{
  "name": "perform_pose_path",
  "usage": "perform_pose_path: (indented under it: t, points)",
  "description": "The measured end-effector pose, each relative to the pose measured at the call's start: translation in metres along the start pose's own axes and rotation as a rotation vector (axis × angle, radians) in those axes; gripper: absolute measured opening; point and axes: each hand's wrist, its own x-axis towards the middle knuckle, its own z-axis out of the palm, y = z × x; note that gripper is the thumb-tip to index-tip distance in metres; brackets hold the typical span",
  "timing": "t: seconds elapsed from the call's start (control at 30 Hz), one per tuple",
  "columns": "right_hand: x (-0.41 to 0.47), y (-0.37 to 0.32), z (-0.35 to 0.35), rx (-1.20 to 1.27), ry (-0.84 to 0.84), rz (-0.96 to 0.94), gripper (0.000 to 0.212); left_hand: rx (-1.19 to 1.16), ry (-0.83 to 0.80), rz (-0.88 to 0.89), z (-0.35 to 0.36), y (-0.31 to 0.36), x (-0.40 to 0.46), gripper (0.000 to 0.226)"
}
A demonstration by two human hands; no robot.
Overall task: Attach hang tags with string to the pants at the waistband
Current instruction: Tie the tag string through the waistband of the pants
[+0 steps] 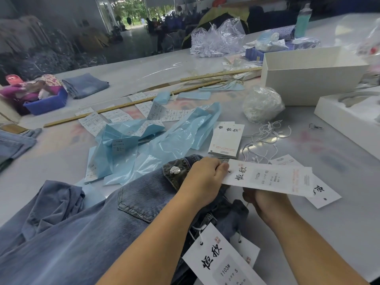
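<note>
Pinching the long white paper hang tag (267, 177) at its hole end beside the blue denim pants' waistband (181, 171), the left hand (202, 179) points it rightward over the right hand (265, 202), whose grip cannot be told.

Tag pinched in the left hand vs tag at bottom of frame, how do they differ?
The held hang tag is pinched at its hole end by the left hand and reads XS; no string shows through it. The bottom hang tag lies on the jeans, reads S, and has white string through its hole. Both are white, with the same black brush characters and 1103#.
</note>
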Motion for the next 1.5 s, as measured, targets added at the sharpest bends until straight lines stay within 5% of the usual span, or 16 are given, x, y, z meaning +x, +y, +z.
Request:
perform_pose_path:
  t: [0.17,0.27,0.4,0.57,0.67,0.83,0.97,1.27,1.5]
  points:
    - [0.002,-0.009,-0.013,0.269,0.0,-0.015,0.049,-0.025,-0.022,-0.006,-0.003,0.002,0.0,0.044]
    - [0.0,-0.007,-0.02,0.177,-0.012,-0.031,0.06,-0.05,-0.051,-0.02,-0.004,0.001,-0.001,0.046]
    - [-0.004,-0.023,-0.021,0.013,0.04,-0.192,0.018,-0.101,-0.069,-0.086,-0.004,0.0,0.003,0.047]
    - [-0.002,-0.038,-0.022,-0.063,0.183,-0.303,0.027,-0.18,-0.101,-0.09,-0.011,-0.001,0.001,0.05]
    - [-0.008,-0.041,-0.016,0.195,0.004,-0.237,0.032,-0.191,-0.111,-0.109,-0.012,-0.001,0.001,0.042]
    - [-0.02,-0.044,0.0,-0.476,-0.169,-0.657,0.008,-0.25,-0.135,-0.082,-0.01,-0.001,0.003,0.053]
    - [-0.014,-0.036,0.014,-0.745,-0.105,-0.721,0.02,-0.302,-0.119,-0.072,-0.01,-0.001,0.001,0.056]
    - [-0.008,-0.027,0.02,-0.664,-0.07,-0.629,0.009,-0.536,-0.161,-0.161,-0.011,-0.004,0.0,0.035]
    - [-0.008,-0.033,0.019,-0.677,-0.151,-0.62,0.03,-0.722,-0.157,-0.186,-0.017,-0.004,-0.001,0.032]
